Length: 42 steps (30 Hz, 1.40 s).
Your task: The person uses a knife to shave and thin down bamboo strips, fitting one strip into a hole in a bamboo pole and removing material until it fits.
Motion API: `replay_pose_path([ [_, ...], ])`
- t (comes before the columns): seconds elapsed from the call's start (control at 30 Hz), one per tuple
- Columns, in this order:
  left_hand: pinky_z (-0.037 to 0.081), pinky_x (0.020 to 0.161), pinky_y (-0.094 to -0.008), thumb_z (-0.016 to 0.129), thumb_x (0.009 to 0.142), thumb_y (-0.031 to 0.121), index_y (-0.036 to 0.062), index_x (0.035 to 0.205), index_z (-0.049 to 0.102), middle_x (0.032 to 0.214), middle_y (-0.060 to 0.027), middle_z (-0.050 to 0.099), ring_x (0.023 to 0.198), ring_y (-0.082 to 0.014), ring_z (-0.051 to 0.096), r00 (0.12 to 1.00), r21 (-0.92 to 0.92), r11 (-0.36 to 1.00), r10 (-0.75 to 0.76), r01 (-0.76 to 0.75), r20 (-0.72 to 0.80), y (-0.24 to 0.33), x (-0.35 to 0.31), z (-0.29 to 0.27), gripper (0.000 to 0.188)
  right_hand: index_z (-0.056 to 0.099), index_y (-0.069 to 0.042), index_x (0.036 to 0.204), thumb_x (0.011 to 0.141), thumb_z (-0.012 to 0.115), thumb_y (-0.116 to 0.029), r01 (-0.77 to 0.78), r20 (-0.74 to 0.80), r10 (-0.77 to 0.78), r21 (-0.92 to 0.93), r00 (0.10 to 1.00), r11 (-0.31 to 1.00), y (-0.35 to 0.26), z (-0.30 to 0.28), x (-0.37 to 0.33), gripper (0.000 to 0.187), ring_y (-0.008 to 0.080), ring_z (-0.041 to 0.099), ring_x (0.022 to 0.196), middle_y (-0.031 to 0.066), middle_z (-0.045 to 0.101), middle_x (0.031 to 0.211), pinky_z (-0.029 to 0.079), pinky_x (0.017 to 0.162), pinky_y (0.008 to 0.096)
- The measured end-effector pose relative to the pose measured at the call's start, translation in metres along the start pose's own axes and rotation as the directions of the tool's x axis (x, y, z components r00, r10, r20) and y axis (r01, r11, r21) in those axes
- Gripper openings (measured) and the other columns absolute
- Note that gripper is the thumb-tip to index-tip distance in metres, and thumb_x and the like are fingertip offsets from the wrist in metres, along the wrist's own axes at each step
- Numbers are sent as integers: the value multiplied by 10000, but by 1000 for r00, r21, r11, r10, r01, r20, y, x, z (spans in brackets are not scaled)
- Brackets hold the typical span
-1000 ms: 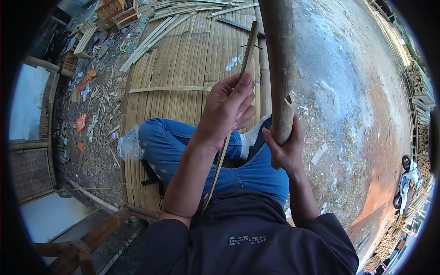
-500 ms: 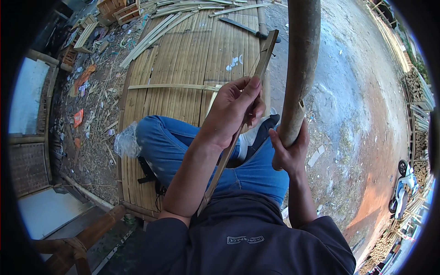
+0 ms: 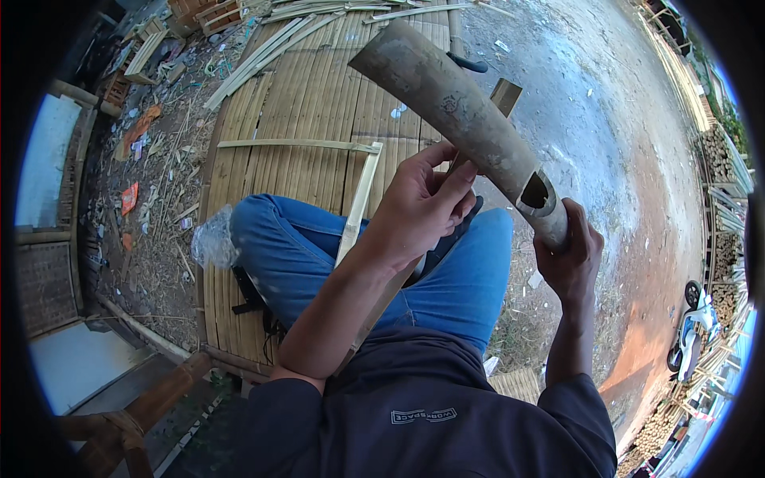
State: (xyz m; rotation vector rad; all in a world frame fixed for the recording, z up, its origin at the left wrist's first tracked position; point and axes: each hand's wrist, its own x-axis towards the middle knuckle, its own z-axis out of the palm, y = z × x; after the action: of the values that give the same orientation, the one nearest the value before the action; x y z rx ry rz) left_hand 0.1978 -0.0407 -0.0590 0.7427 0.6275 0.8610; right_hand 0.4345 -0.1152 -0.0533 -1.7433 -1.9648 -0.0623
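My right hand [image 3: 575, 253] is wrapped round the lower end of a thick grey-brown bamboo tube [image 3: 458, 107]. The tube slants up to the left across the view, and a dark notch [image 3: 535, 190] is cut in its wall just above my grip. With fingers closed, my left hand [image 3: 430, 197] pinches a long flat bamboo strip [image 3: 505, 97]. The strip's upper end sticks out behind the tube, while its lower part runs back under my left forearm toward my waist. Part of it is hidden by the tube and the hand. My left fingertips are close to the tube's lower side; whether they touch it I cannot tell.
I sit cross-legged on a slatted bamboo platform [image 3: 319, 103]. Thin pale strips [image 3: 358, 199] meet at a corner by my knee; more strips [image 3: 263, 60] lie farther off. A black tool handle [image 3: 468, 63] shows behind the tube. A motorbike [image 3: 693, 331] stands far right.
My right hand has moved right and tipped the tube from nearly upright to slanting left, bringing its notch into view. My left hand still grips the strip, now partly behind the tube.
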Motion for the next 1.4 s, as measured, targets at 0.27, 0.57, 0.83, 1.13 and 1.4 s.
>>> replay_pose_path([
  [0.27, 272, 491, -179, 547, 1051, 163, 62, 1215, 542, 721, 25, 444, 602, -17, 345, 995, 81, 994, 63, -69, 74, -14, -12, 1, 192, 596, -92, 975, 737, 859, -231, -51, 160, 53, -16, 986, 999, 10, -43, -3, 381, 365, 679, 655, 144, 656, 717, 510, 570, 432],
  [0.57, 302, 530, -171, 541, 1058, 271, 77, 1390, 534, 809, 17, 556, 637, -15, 373, 988, 157, 981, 131, -117, -79, -2, -12, -21, 385, 615, -74, 928, 733, 868, -247, -177, 214, 190, -79, 958, 981, 36, -71, -38, 364, 389, 679, 687, 162, 665, 747, 506, 589, 456],
  [0.83, 374, 568, -180, 540, 1058, 207, 25, 1463, 484, 831, 33, 554, 665, -21, 425, 963, 429, 883, 252, -189, -97, -8, -19, -9, 447, 603, -68, 955, 749, 855, -241, -178, 198, 219, -205, 956, 963, 39, -83, -37, 368, 407, 663, 676, 175, 662, 755, 493, 590, 467],
  [1.13, 381, 545, -195, 524, 1063, 204, -3, 1450, 491, 772, 41, 526, 620, -14, 421, 947, 605, 774, 307, -189, -96, -8, -23, 0, 441, 616, -35, 990, 768, 843, -270, -222, 228, 253, -155, 940, 963, 43, -66, -49, 395, 403, 667, 667, 194, 661, 748, 495, 597, 464],
  [1.4, 378, 535, -214, 487, 1063, 150, -35, 1448, 477, 711, 4, 502, 596, -33, 444, 959, 669, 699, 274, -252, 75, -4, -24, -2, 428, 649, 7, 1107, 706, 817, -170, -557, 683, 357, 89, 637, 825, 40, -62, -57, 469, 203, 648, 717, 124, 675, 788, 513, 715, 374],
])
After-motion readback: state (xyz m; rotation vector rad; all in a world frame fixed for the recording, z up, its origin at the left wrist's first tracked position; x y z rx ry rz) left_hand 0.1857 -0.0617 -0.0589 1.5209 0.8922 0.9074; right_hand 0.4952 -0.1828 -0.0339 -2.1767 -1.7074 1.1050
